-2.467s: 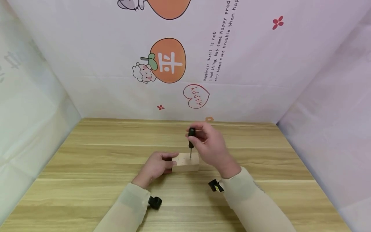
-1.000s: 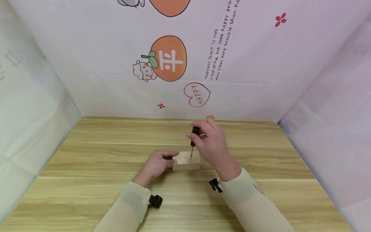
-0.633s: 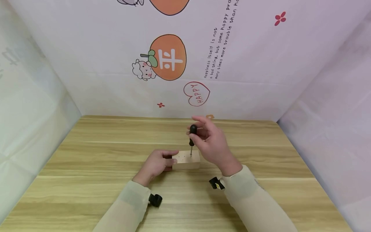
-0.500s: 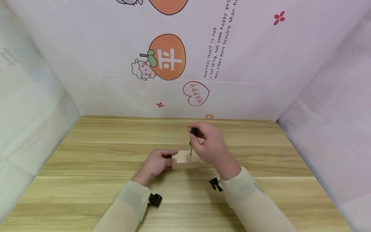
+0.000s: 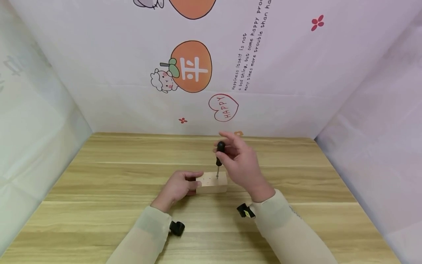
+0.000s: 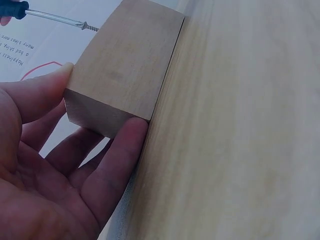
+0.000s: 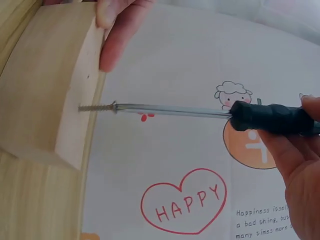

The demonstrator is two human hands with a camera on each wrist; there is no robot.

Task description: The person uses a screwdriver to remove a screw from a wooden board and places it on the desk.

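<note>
Screw [image 7: 97,107] stands in the top face of the wooden block [image 5: 211,189], toward its right end, tip at the wood, most of the thread showing. Screwdriver [image 7: 255,117] tip meets the screw head, shaft roughly in line with it, near upright over the block. My right hand [image 5: 243,161] pinches the black handle between thumb and fingers, one finger lifted past the handle's top. A few small dark dots mark the block's top, left of the screw. My left hand [image 5: 178,186] grips the block's left end, thumb and fingers on opposite sides. Block lies flat on the wood-grain table [image 5: 115,212], around the middle, long side running left to right. Cream sleeves [image 5: 293,234] on both my arms, black device [image 5: 177,228] at each wrist. Behind the table, white printed backdrop [image 5: 132,55]: orange fruit, sheep, red "HAPPY" heart [image 5: 223,107], lines of text.
</note>
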